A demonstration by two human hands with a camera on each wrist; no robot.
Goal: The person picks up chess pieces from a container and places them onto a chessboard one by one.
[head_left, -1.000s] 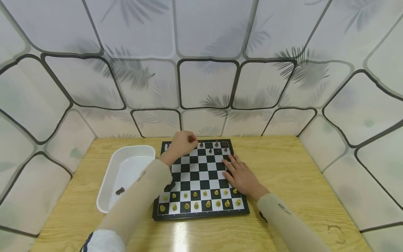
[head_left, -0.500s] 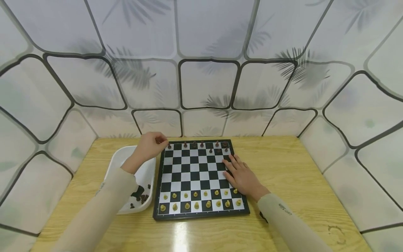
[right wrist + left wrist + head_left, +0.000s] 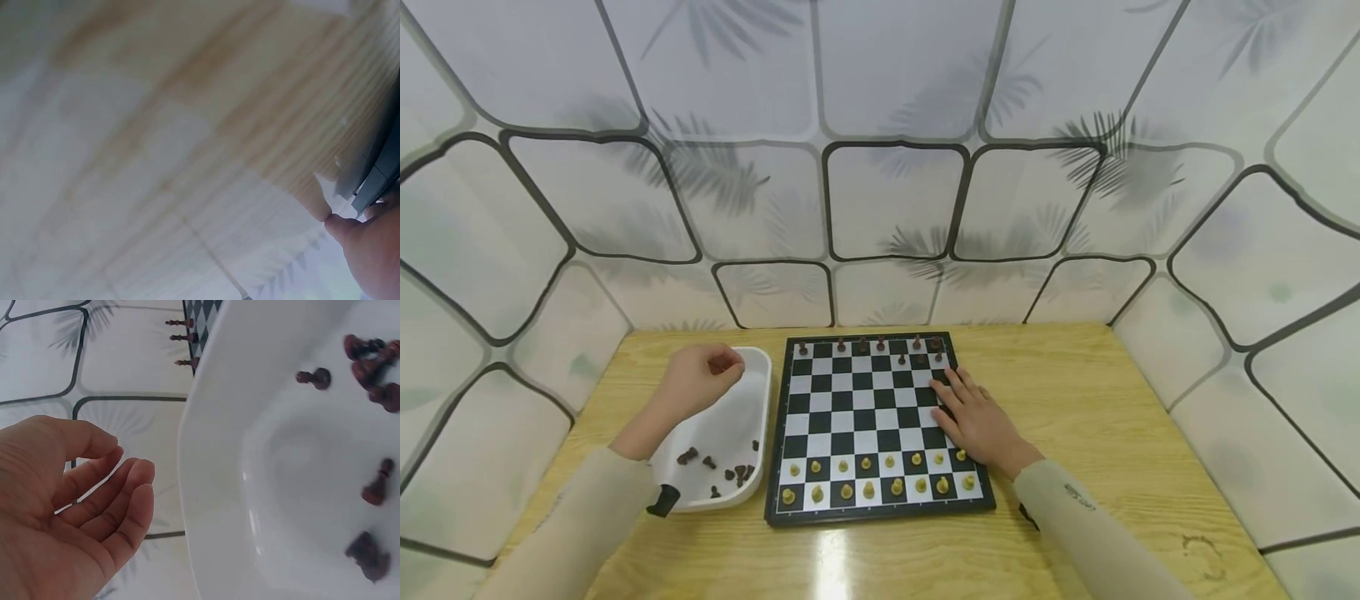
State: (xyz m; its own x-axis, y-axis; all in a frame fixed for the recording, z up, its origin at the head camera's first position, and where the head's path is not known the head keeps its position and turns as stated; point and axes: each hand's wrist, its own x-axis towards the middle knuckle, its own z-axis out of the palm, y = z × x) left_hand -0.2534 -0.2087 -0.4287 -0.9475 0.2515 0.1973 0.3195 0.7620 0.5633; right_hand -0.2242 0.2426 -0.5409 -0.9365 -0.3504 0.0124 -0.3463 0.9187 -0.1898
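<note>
My left hand (image 3: 694, 382) hovers over the far part of a white tray (image 3: 728, 417), its fingers loosely curved. In the left wrist view the thumb and forefinger come together with nothing visible between them. Several dark red chess pieces (image 3: 710, 462) lie in the tray, among them a knight (image 3: 369, 556). My right hand (image 3: 979, 418) rests on the right edge of the chessboard (image 3: 852, 400) with fingers spread. Along the board's far rows stand several dark red pieces (image 3: 881, 342). Yellow pieces (image 3: 868, 489) fill the two near rows.
Everything stands on a light wooden table (image 3: 1060, 400). The tray sits just left of the board, a narrow strip of table between them. A patterned fabric screen (image 3: 895, 200) rises behind the table and on both sides.
My left hand has moved left from the board's far row, past its corner, to above the tray. More of the pieces in the tray show now. The right hand has stayed put.
</note>
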